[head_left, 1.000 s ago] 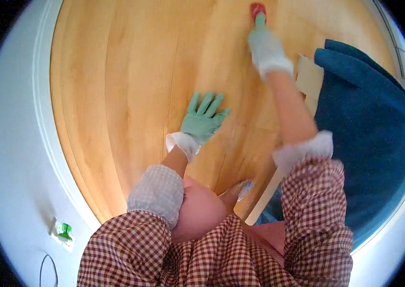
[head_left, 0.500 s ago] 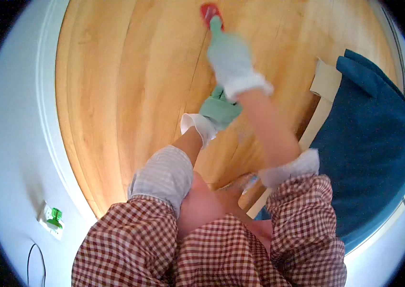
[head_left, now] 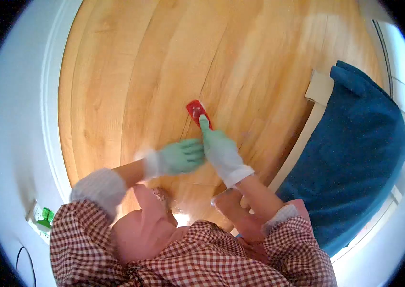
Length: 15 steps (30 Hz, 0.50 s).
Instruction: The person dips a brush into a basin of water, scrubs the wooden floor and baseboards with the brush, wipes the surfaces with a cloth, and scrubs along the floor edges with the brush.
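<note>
My right hand (head_left: 216, 143), in a green and white glove, grips a red tool (head_left: 195, 111) that looks like a small brush or scraper. The thumb lies along its back, and its head is over the wooden floor (head_left: 164, 71). Close beside it on the left is my left hand (head_left: 182, 157), also gloved in green, somewhat blurred. Its fingers point right, near the right hand's wrist side; whether they hold anything is hidden by blur.
Dark blue cloth (head_left: 355, 158) covers an item on the right, with a beige cardboard edge (head_left: 319, 88) along it. A white wall with a green plug (head_left: 45, 220) and a cable is at the left. My knees and feet are below.
The right hand has come back toward my body with the red tool. My left hand has left its flat, spread pose on the floor, turned rightward and drawn nearer to my knees.
</note>
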Tool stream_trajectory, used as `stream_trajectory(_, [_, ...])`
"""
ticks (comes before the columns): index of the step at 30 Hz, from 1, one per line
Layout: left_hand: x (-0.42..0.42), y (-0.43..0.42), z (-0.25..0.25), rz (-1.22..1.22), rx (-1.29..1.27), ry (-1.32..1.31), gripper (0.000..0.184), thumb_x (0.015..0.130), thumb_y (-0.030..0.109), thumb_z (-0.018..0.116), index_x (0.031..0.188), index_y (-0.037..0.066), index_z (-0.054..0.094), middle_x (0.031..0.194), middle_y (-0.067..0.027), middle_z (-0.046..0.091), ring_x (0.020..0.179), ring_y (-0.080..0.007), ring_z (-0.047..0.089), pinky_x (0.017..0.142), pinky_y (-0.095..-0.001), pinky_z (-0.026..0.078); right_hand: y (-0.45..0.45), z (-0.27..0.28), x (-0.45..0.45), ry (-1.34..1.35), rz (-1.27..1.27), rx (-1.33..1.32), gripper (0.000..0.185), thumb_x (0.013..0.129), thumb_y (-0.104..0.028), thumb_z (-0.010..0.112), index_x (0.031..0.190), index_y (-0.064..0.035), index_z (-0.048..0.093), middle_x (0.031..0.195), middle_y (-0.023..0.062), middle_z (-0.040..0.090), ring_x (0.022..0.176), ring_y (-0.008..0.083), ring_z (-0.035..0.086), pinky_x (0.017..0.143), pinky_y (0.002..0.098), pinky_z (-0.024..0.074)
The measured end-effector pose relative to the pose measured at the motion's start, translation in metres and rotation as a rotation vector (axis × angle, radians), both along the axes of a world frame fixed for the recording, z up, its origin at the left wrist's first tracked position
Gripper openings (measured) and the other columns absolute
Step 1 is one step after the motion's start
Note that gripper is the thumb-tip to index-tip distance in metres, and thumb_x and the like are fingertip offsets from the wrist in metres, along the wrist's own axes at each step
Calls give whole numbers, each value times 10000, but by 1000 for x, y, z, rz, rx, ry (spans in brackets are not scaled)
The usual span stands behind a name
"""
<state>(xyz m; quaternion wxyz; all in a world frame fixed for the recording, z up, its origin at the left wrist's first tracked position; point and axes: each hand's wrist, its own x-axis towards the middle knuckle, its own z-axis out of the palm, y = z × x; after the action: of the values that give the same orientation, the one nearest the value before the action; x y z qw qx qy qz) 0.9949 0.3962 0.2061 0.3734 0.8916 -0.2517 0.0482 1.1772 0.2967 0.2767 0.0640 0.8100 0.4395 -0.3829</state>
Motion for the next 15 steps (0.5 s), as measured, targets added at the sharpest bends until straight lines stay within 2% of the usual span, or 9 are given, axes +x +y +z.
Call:
stream_trajectory(1, [-21, 26, 10, 128, 23, 100, 372, 952, 256, 628, 1295, 114, 650, 1379, -125, 627, 1338, -332, 539, 1149, -488, 411, -8, 0, -1, 47, 56, -56, 604, 1014, -143, 430, 1587, -38, 267, 817, 236, 707, 681, 427, 689, 575, 561, 526])
stream_trajectory(3, [-63, 69, -11, 475, 94, 305, 407, 944, 266, 650, 1316, 100, 628, 1408, -159, 606, 1359, -369, 520, 1163, -499, 385, 27, -16, 58, -263, 9, 343, 630, 1026, -146, 437, 1611, -47, 224, 807, 227, 707, 690, 407, 697, 565, 507, 539])
stream_trajectory(5, [-73, 120, -1, 953, 476, 485, 486, 962, 296, 645, 1389, 74, 579, 1473, -201, 544, 1393, -404, 472, 1183, -525, 337, 106, 10, 117, -174, -281, 165, 628, 1040, -163, 448, 1619, -61, 229, 837, 245, 699, 692, 423, 684, 569, 475, 538])
stream_trajectory(7, [-77, 149, 6, 1347, 448, 186, 556, 993, 332, 616, 1467, 58, 519, 1530, -228, 476, 1422, -438, 415, 1202, -551, 279, 68, -42, 82, -341, -25, 333, 623, 1031, -158, 474, 1602, -25, 264, 833, 236, 697, 643, 396, 671, 526, 445, 517])
stream_trajectory(9, [-80, 147, 2, 1479, 479, 229, 565, 1015, 344, 586, 1495, 60, 493, 1554, -232, 446, 1438, -452, 386, 1212, -558, 247, 23, -34, 7, -281, 82, 200, 621, 1015, -134, 493, 1579, 32, 292, 840, 220, 700, 605, 353, 656, 490, 413, 496])
stream_trajectory(11, [-76, 151, -2, 1560, 501, 257, 571, 1028, 355, 567, 1510, 61, 479, 1569, -233, 430, 1448, -455, 371, 1221, -558, 228, -2, 0, -43, -137, 57, 41, 621, 998, -111, 501, 1557, 81, 311, 845, 190, 707, 597, 301, 646, 471, 386, 480])
stream_trajectory(13, [-79, 150, -1, 1554, 527, 305, 573, 1032, 364, 558, 1512, 61, 478, 1573, -231, 427, 1452, -448, 371, 1227, -551, 223, 0, 20, -53, -97, 41, 127, 619, 989, -109, 506, 1542, 103, 328, 837, 150, 712, 607, 258, 643, 461, 369, 468])
stream_trajectory(14, [-82, 149, 0, 1546, 515, 309, 572, 1032, 364, 560, 1512, 63, 480, 1574, -228, 428, 1452, -445, 372, 1228, -549, 224, 17, 14, -34, -239, 73, 150, 634, 985, -119, 508, 1555, 83, 319, 873, 138, 720, 639, 271, 658, 466, 399, 474])
stream_trajectory(15, [-81, 149, 1, 1542, 503, 306, 571, 1031, 363, 562, 1512, 66, 482, 1574, -226, 428, 1453, -442, 372, 1228, -547, 224, 55, 11, 1, -187, -99, 127, 634, 976, -138, 523, 1547, 71, 346, 928, 130, 726, 688, 297, 670, 508, 431, 494])
